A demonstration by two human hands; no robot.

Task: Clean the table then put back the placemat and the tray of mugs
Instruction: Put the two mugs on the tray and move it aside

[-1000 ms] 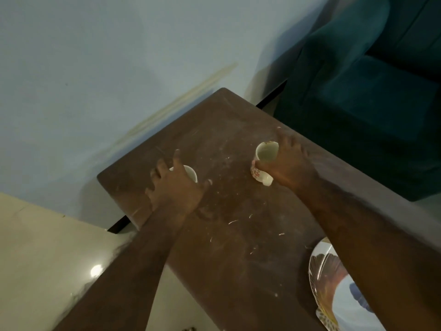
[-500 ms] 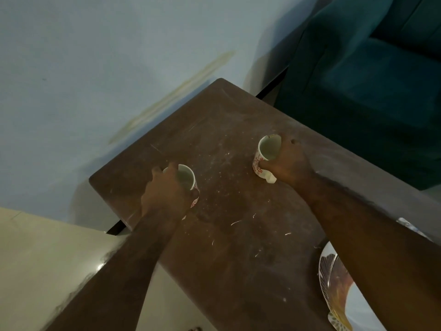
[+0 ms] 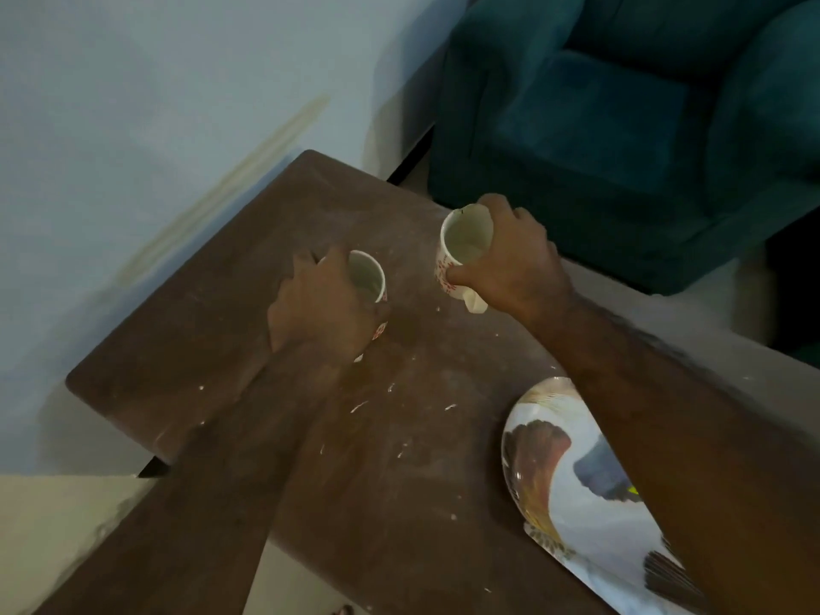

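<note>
Inspector: Left hand is wrapped around a white mug with red print, fingers closed on its side. Right hand grips a second white mug, tilted, its handle showing below the palm.

Clerk: And the surface?

Inspector: Brown table, dusty, scattered with pale crumbs. A bird-patterned tray lies at the near right edge, partly under the right forearm. A teal armchair stands beyond.
</note>
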